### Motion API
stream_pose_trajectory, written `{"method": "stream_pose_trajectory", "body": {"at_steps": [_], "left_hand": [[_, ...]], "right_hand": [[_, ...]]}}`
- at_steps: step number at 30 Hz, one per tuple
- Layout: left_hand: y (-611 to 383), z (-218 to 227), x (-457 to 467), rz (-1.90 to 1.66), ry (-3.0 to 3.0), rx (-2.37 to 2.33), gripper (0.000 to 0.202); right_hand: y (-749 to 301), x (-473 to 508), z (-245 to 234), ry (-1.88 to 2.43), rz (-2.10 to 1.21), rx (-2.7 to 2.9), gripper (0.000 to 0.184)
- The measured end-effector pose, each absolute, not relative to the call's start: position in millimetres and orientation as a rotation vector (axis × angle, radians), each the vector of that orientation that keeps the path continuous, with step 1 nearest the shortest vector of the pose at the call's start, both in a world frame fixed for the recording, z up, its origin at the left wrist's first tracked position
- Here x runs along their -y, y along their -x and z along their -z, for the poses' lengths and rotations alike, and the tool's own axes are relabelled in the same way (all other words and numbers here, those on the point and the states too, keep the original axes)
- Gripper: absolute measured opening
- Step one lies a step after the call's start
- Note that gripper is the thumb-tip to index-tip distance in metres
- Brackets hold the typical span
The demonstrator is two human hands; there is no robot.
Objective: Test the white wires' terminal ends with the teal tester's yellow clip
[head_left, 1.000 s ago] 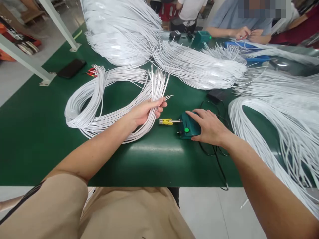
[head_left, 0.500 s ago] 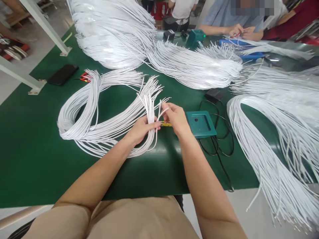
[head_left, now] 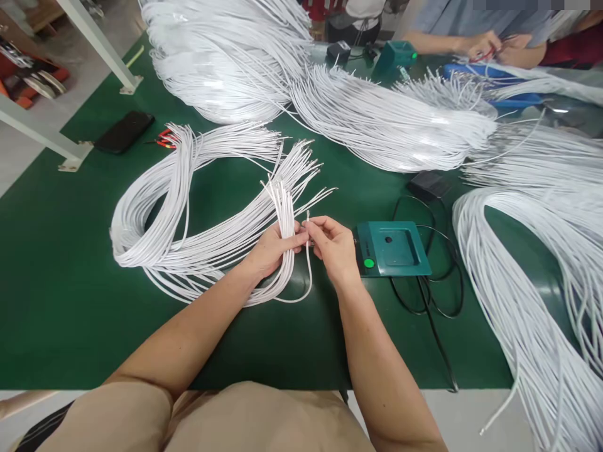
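Observation:
My left hand is closed around a small bundle of white cables, whose ends stick up above the thumb. Close beside it, my right hand pinches a single white cable near its tip, and the rest of that cable loops down toward the table. The fingertips of both hands nearly meet. Behind and to the left lies a large bent hank of white cables, with loose ends fanned out toward my hands. Just right of my right hand sits a green device with a lit green button.
White cable heaps lie across the back, and another hank hangs over the front edge at right. A black phone and red-handled tool are at left. Black cords trail by the device. A co-worker's hands work opposite.
My right hand has drawn one cable away from the bundle and now holds it upright by its tip. The yellow piece between my hands is no longer visible. The view has shifted slightly.

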State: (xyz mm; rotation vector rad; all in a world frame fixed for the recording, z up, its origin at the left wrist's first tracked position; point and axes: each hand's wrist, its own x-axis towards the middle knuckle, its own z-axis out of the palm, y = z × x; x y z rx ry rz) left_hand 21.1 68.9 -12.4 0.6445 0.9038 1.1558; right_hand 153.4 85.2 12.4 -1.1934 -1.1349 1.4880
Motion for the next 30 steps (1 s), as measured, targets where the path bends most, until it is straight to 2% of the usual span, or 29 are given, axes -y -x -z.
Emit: {"method": "stream_pose_trajectory", "body": {"at_steps": [5,11,18,22,26,30], "left_hand": [[-22,9,-67,-1.135,-0.751,-0.982,0.026],[-22,10,-65,-1.129,-0.789,-1.022,0.021],[-23,12,-64,-1.225,-0.771,-0.983,0.03],[-23,12,-62,-1.205,-0.845,-0.948,0.03],[-22,13,-60,-1.145,-0.945,-0.968,0.029],[-21,13,-59,-1.087,-1.036,-0.98,0.026]], "right_hand": [[-156,-86,-15,1.213,-1.453,1.061,0.029],[-157,-84,-20,1.23,-1.435,1.052,0.022],[-151,-83,-19,1.027,-1.812,0.682,0.016],[-154,-86,-19,1.002,-1.885,0.672,0.02],[-159,-89,-18,1.039,-1.9,0.716,0.041],[-161,-90,-17,1.086,-1.87,0.764,0.041]]}}
